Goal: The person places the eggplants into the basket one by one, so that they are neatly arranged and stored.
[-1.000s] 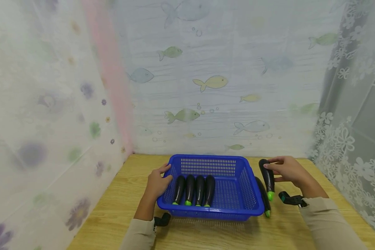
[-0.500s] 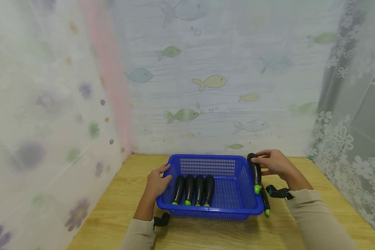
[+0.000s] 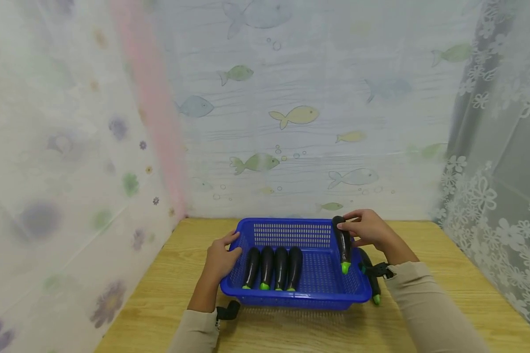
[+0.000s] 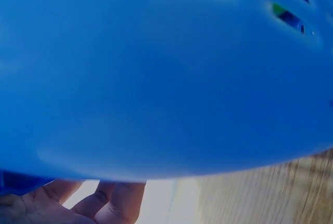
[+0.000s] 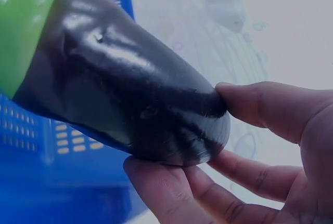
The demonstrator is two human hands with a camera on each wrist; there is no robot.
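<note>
A blue plastic basket [image 3: 291, 296] with slotted walls stands on the table. My left hand [image 3: 222, 257] grips its left rim, thumb over the top edge; in the left wrist view the basket's wall hides most of that hand. Between thumb and fingers, my right hand [image 3: 368, 229] pinches a dark eggplant [image 5: 140, 83] near its rounded end, its green stem end hanging down. This eggplant is over the right part of the basket, inside the right rim. Several eggplants [image 3: 281, 268] lie side by side in the basket's left half, green ends toward me.
Another eggplant [image 3: 373, 279] lies on the wooden table [image 3: 446, 294] just outside the basket's right wall, partly behind the right wrist's camera. A fish-patterned curtain [image 3: 300, 147] hangs behind the table, with flowered sheets at both sides.
My right hand has carried the eggplant leftward, from right of the basket across its rim to above the inside. The left hand and basket have stayed in place.
</note>
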